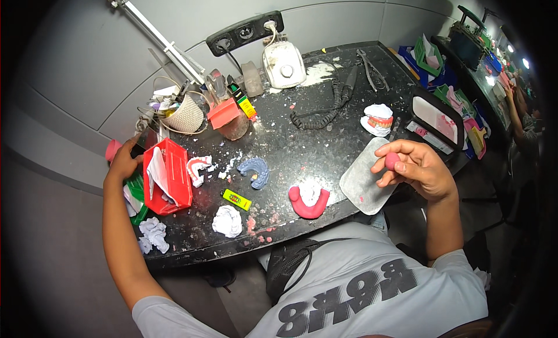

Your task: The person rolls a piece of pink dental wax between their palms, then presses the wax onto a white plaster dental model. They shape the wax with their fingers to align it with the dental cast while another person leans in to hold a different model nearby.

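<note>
In my right hand point(423, 170) a small pink ball point(392, 161), like wax or putty, is pinched between thumb and fingers, above a grey flat slab point(365, 181) at the table's front edge. Left of the slab lies a white plaster dental cast point(311, 192) with a thick pink roll point(308, 210) around its arch. My left hand point(124, 163) is stretched to the far left, behind a red plastic bin point(185, 190) with white paper inside. A pink rounded object point(113, 150) shows beside that hand; the fingertips are partly hidden, so their grip is unclear.
Between the bin and cast lie a blue-grey arch-shaped piece point(254, 173), a yellow lighter point(235, 199) and a white lump point(227, 222). Farther back are a white control box point(283, 65), a coiled cable point(317, 118), pliers point(373, 70) and toothed dental models point(378, 120).
</note>
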Motion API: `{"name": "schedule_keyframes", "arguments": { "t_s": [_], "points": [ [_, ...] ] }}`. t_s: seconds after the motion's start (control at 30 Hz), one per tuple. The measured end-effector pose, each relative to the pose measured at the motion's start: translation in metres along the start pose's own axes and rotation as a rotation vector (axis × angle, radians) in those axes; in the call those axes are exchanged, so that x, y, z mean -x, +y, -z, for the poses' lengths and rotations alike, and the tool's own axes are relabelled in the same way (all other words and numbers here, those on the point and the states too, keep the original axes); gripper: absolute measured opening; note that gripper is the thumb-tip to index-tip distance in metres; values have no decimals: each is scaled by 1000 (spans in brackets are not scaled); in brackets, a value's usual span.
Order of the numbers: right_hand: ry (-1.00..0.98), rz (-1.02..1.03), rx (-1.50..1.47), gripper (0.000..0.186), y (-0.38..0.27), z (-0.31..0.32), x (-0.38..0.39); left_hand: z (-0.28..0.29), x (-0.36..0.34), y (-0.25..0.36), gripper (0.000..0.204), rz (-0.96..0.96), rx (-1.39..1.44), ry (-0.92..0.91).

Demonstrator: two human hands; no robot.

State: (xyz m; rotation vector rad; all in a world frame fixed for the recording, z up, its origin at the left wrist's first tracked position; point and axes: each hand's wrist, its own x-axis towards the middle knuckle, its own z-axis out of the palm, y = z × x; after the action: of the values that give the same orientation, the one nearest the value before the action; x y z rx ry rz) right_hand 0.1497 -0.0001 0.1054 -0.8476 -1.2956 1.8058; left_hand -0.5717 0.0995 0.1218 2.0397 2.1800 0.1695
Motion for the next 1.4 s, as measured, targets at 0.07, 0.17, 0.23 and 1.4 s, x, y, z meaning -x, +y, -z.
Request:
{"name": "schedule_keyframes", "arguments": {
  "t_s": [0.07, 0.17, 0.23, 1.4],
  "points": [
    [-2, 25, 34, 40, 5, 2, 1, 2, 3, 3, 86, 4, -28, 10],
    [14, 53, 83, 40, 6, 3, 4, 9, 15, 20, 86, 37, -183, 53],
    [48, 50, 98, 40, 6, 4, 8, 24, 33, 52, 84, 148, -338, 35],
    [156, 421, 1302, 62, 47, 23, 31, -177, 148, 487, 55, -828, 100, 234]
  ]
}}
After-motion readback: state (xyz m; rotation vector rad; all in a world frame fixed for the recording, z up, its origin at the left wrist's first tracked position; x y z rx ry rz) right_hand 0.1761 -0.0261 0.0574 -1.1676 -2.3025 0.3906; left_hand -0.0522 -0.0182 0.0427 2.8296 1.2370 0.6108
